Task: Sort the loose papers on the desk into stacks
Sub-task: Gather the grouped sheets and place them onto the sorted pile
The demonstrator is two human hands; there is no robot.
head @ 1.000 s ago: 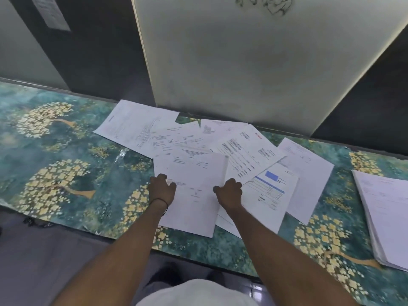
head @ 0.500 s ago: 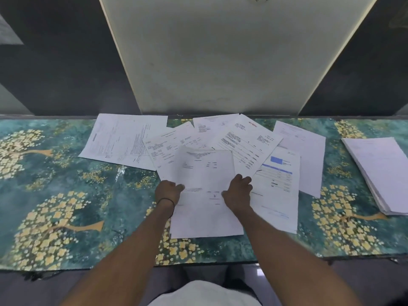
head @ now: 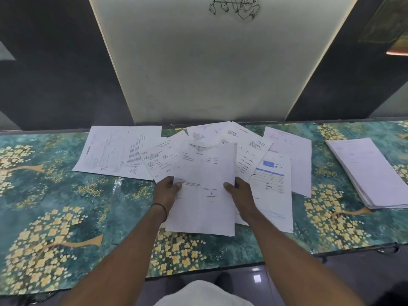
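**Dim room, soft light, wide-angle bend**

The light is low and even and falls from above. The pale panel (head: 209, 69) is the brightest area, while the walls (head: 55, 74) beside it go nearly black. The papers (head: 117, 151) look bluish-white. A thin streak of glare sits on the glossy desk cover (head: 117, 184), and a small bright reflection shows on the floor (head: 256, 278). Shadows under the sheet (head: 205, 173) are faint, and its print is too soft to read. The cover's edges bow towards the corners. An orange glow (head: 397, 53) marks the upper right.
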